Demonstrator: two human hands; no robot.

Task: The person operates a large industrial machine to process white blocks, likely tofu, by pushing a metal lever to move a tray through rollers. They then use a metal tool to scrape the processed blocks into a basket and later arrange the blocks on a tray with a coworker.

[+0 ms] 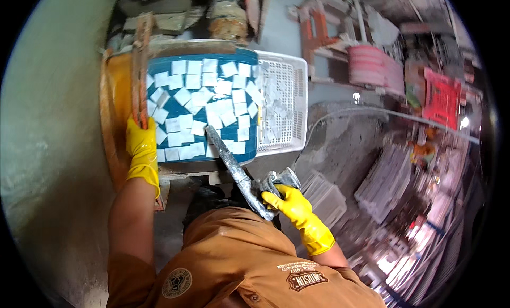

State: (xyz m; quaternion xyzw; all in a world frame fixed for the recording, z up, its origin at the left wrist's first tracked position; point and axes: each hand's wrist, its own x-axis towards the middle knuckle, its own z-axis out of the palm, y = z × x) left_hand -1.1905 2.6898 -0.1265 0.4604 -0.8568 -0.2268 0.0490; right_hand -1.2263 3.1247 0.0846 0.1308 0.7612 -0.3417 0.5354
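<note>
From where I stand, the person's left grip [142, 146], in a yellow glove, appears closed around the near end of a rusty orange bar [140, 69], which runs straight ahead of it. The right grip [292, 203], gloved too, is clamped on the fitting of a long grey-spattered tool [232, 165], whose shaft slants forward and left of it. Beyond that grip, pale square tiles [193, 81] lie loosely scattered over a blue surface [245, 55]; a white basket [305, 103] stands at that surface's right edge. I can't tell whether the tool's tip touches the tiles or hangs over them. My worry is a careless swing of that shaft: it could knock tiles over the near edge or chip one, since nothing visible pins them. The left arm reaches forward almost straight; the right elbow seems bent, that hand close to the belly.
</note>
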